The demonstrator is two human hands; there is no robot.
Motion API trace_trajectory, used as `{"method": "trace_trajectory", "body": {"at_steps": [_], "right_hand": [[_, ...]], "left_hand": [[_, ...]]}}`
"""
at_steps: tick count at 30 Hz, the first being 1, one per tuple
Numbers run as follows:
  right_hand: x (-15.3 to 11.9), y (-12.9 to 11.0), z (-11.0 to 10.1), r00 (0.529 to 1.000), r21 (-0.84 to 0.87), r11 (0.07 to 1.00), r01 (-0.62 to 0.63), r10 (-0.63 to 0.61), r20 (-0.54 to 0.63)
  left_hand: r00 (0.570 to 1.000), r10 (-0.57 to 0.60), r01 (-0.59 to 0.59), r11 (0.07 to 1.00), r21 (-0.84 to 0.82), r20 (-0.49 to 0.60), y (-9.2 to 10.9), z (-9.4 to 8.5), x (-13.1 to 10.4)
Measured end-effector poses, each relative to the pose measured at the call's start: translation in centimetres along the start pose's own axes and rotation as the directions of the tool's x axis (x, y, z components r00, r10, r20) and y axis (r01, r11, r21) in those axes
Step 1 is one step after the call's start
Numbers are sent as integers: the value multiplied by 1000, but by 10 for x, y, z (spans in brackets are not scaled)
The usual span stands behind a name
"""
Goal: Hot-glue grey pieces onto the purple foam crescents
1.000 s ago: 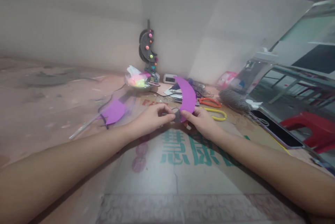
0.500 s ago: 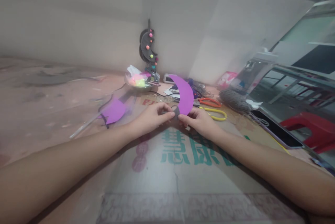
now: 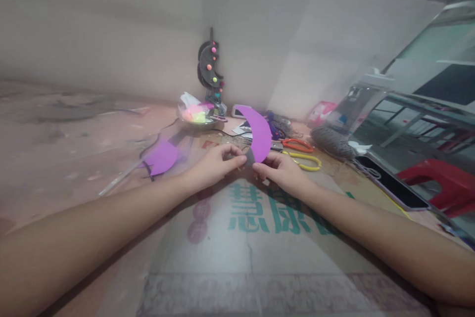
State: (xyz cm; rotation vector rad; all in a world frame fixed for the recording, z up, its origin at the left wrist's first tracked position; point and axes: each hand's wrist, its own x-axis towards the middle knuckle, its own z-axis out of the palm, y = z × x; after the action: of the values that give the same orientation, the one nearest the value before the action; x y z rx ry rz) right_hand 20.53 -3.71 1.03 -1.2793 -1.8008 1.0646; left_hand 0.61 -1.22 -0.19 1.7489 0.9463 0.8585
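Note:
A purple crescent stands upright above the cardboard, with a small dark grey piece at its lower tip. My left hand pinches the left edge of the grey piece between thumb and fingers. On the other side, my right hand grips the crescent's lower end between thumb and forefinger. Another purple cutout lies to the left, beside a clear stick. Printed cardboard lies beneath both hands.
Behind the hands stand a bowl of bright bits and a dark crescent ornament with coloured balls. To the right are orange-handled and yellow-handled scissors, grey yarn, a phone and a clear container.
The purple crescent has tilted slightly to the left, and more of the grey piece shows at its base. Both hands keep nearly the same place.

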Motion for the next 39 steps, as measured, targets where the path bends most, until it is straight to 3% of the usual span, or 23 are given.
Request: {"method": "trace_trajectory", "body": {"at_steps": [5,9,12,14,16,18,22,24,26,28,31,34,36,39], "right_hand": [[0,0,-1,1000,-39,999,22,-22,-1],[1,4,0,998,2,999,54,-54,13],[0,6,1,985,19,989,146,-143,-101],[-2,7,1,922,-83,952,293,-304,-238],[-4,8,-1,823,-267,866,424,-491,-284],[-5,8,-5,757,-457,742,490,-622,-199],[-4,1,-18,657,-728,471,498,-753,-38],[-5,-8,-23,600,-774,395,495,-800,-25],[-10,-22,-27,564,-768,386,510,-825,-40],[-17,-38,-27,587,-732,452,510,-805,-87],[-26,-53,-23,767,-580,702,414,-612,-194],[-22,-47,-15,935,-221,945,240,-287,-208],[-15,-33,-11,980,19,992,125,-120,-161],[-5,-11,-6,991,200,979,27,-1,-132]], "left_hand": [[1000,-17,17,1000,-20,3,-1,0,1],[998,-63,62,988,-142,-5,1,-2,2],[997,-79,76,976,-204,-6,-1,-4,4],[996,-84,84,962,-258,12,-4,-6,5],[995,-96,102,936,-337,33,-7,-7,7],[992,-111,123,904,-410,54,-10,-7,9],[985,-106,155,884,-442,132,-10,-9,9],[985,-78,135,902,-409,154,-8,-8,7],[989,-47,99,918,-385,143,-7,-7,6],[990,-34,86,914,-396,137,-9,-5,6],[981,-79,154,871,-467,177,-12,-2,9],[981,-109,181,818,-546,161,-12,-1,11],[988,-97,151,810,-567,124,-10,0,11],[993,-71,111,841,-529,95,-6,0,8]]}}
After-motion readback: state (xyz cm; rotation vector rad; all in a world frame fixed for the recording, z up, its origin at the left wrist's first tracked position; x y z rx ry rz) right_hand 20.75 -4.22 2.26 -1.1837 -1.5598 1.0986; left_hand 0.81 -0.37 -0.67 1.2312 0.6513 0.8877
